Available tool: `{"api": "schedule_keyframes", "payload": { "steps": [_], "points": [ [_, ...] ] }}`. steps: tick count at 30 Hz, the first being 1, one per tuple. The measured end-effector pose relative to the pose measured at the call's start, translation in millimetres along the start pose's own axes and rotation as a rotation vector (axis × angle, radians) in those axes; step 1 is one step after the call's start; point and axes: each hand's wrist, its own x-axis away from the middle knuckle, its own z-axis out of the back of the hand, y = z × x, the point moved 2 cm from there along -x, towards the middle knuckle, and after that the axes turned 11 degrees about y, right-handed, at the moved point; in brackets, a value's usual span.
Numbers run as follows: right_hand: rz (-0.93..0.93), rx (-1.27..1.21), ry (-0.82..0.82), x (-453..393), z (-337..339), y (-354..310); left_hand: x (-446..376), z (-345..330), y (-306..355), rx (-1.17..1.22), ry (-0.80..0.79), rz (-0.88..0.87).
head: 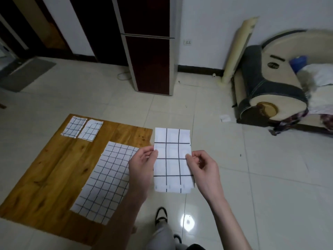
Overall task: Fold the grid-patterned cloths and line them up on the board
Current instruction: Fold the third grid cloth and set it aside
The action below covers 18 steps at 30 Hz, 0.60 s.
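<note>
Pale floor tiles (234, 177) spread across the room, with a wooden board (54, 168) lying flat on them. Up in the air, just right of the board, a folded cloth (172, 159) is held upright between both hands: left hand (142, 165) pinches its left edge, right hand (203, 168) pinches the right edge. On the board, two small folded cloths (82, 129) sit side by side at the far corner, nearly touching. Nearer, a large unfolded cloth (106, 181) lies flat. A sofa (281, 83) stands at the right wall, a tall dark cabinet (151, 51) behind.
</note>
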Motion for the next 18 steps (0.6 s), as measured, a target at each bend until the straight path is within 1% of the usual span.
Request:
{"api": "schedule_keyframes", "payload": {
  "steps": [6,10,13,18],
  "points": [
    [0.015,-0.016,0.049,-62.1,2.6,-4.9,-44.8,-54.5,6.7,0.008,-0.048,0.015],
    [0.020,-0.007,0.052,-118.9,-10.3,-14.4,-92.4,-93.7,17.8,0.006,-0.066,-0.024],
    [0.021,0.010,0.044,-164.8,-27.5,-26.5,-134.4,-118.9,31.3,-0.022,-0.045,-0.047],
    [0.027,0.011,0.029,-236.9,-63.8,-47.1,-204.7,-157.0,57.2,-0.011,-0.006,0.010]
  ]
}}
